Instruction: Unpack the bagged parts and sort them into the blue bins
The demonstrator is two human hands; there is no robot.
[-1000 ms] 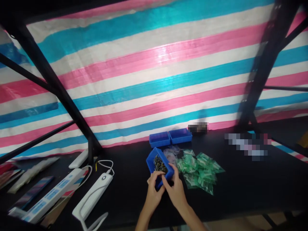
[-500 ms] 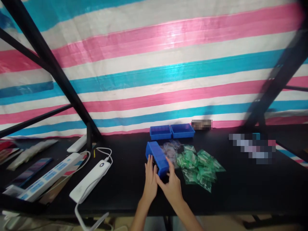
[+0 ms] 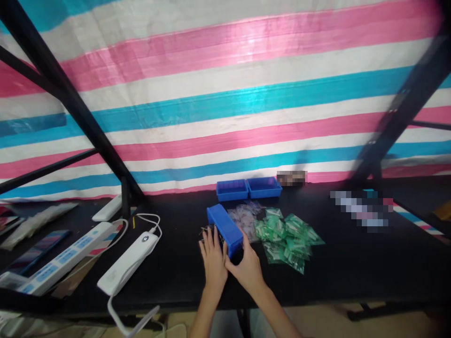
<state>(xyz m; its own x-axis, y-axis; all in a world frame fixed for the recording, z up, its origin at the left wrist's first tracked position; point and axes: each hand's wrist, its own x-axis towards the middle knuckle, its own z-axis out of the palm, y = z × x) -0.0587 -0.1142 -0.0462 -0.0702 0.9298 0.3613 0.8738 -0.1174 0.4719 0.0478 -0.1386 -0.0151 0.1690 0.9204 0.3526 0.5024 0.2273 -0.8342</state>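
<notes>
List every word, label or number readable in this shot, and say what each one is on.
None can be read.
White power strips: blue patches, too small to tell.
Green packets: any print too blurred.
Blue bin held by the right hand, left hand beside it: no marking visible.

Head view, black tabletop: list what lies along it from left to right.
Long power strip with blue labels → white power strip → left hand → tipped blue bin → pile of green packets
</notes>
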